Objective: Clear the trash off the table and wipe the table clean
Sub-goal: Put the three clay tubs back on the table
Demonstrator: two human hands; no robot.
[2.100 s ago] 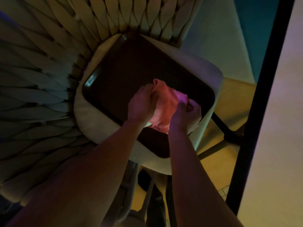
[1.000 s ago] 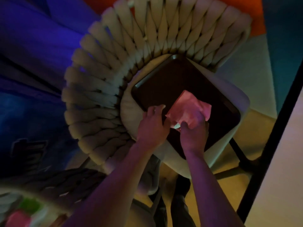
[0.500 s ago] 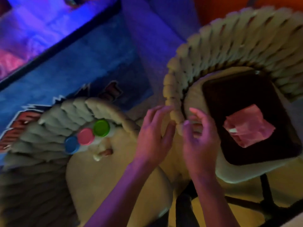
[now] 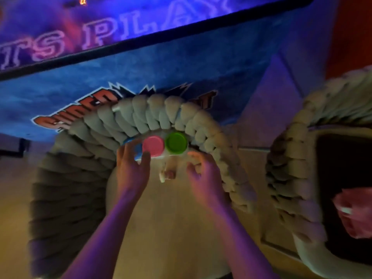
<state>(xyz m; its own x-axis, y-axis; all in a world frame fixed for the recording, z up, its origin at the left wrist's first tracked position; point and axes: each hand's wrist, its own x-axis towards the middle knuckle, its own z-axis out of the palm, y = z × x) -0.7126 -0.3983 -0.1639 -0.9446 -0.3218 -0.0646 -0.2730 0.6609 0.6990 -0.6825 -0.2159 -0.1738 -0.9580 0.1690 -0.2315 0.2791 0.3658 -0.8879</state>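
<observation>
Left hand (image 4: pixel 131 174): fingers spread, tips touching the near edge of the tub pack (image 4: pixel 156 147); nothing gripped. Right hand (image 4: pixel 203 176): fingers loosely curled, empty, just right of the pack. Between the hands, a small blurred scrap (image 4: pixel 167 175) on the seat (image 4: pixel 171 228). Pack: blue, pink, green round lids in a row. Far right: pink cloth (image 4: pixel 356 214) on dark tray (image 4: pixel 342 168).

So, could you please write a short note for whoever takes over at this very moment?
Left hand: fingers on the blue end of the pack of tubs, grip not yet closed.
Right hand: loosely curled beside the pack, holding nothing.
Pack: blue, pink and green lids, against the woven chair back; small scraps on the seat below.
Pink cloth lies on the dark tray, on the right chair.
Left: lift the pack, collect scraps, wipe.
</observation>
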